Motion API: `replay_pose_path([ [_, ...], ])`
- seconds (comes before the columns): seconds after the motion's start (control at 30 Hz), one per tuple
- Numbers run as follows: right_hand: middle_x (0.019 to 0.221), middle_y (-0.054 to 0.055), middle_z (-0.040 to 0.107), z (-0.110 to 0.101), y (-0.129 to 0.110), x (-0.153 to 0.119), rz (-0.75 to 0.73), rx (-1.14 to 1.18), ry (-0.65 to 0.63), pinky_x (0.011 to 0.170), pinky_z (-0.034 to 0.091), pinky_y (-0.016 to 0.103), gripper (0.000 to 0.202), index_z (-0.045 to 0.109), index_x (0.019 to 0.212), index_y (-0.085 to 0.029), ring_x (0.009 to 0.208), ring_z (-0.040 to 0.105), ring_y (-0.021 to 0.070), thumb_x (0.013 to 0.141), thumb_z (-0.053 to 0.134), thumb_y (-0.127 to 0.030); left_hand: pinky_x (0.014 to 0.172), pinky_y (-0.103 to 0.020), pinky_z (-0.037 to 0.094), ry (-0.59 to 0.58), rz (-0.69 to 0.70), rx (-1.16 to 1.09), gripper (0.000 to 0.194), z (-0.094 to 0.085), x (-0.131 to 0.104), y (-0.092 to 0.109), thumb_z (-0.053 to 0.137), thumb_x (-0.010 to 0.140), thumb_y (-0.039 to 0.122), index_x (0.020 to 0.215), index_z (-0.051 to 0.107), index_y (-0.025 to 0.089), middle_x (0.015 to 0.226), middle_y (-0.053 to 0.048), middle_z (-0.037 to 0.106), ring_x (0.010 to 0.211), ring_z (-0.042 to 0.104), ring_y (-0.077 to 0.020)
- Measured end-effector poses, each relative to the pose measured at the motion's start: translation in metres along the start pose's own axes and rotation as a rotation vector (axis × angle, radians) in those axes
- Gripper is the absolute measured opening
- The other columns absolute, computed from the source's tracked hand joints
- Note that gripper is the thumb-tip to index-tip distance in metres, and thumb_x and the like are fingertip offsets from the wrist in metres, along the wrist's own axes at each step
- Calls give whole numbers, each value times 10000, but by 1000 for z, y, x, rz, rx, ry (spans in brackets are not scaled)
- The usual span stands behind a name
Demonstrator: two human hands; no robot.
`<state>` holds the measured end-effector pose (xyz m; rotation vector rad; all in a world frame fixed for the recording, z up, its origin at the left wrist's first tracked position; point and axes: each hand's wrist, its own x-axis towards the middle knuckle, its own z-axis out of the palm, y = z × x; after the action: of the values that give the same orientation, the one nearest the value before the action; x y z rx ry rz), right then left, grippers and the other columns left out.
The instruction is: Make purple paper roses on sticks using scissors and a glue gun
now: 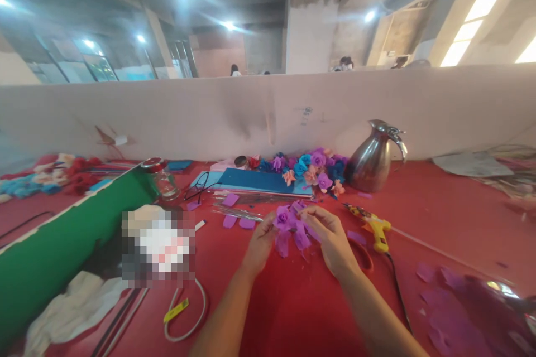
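Over one table [276, 312], left fingers [268, 225] and right fingers [319, 214] pinch purple flowers [283, 217] (perhaps two).

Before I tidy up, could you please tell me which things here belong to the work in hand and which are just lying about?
Likely belonging:
held papery purple flowers
loose purple pieces
yellow glue gun

Seemingly lying about:
shiny metal jug
black-framed eyeglasses
clear glass jar

No readable text: yellow cable tag [176, 310] and dark marks [307, 111] on the pale partition [188, 117] too blurred.
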<state>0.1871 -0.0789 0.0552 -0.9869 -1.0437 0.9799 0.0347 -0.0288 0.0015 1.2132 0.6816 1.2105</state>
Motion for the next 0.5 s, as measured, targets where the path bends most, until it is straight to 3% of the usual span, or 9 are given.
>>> replay_pose_path([
  [0.1,671,-3,568,1,-6,-1,-38,-93,-46,639,366,276,189,646,689,-206,644,482,144,773,643,-376,891,-325,396,-21,46,110,201,-1,-1,-1,629,806,379,872,702,203,905,-40,647,908,547,-198],
  [0.27,725,17,618,1,-12,0,-127,-275,-41,702,380,305,127,651,697,-217,718,524,184,756,627,-327,900,-321,377,-36,106,243,164,0,1,4,626,810,365,785,686,214,876,-46,603,949,505,-223],
  [0.5,735,13,644,0,-10,1,-131,-349,-31,734,387,317,92,662,703,-224,746,546,196,724,580,-261,837,-301,375,-108,204,367,176,-1,2,7,573,848,357,792,672,223,829,-34,557,848,476,-206],
])
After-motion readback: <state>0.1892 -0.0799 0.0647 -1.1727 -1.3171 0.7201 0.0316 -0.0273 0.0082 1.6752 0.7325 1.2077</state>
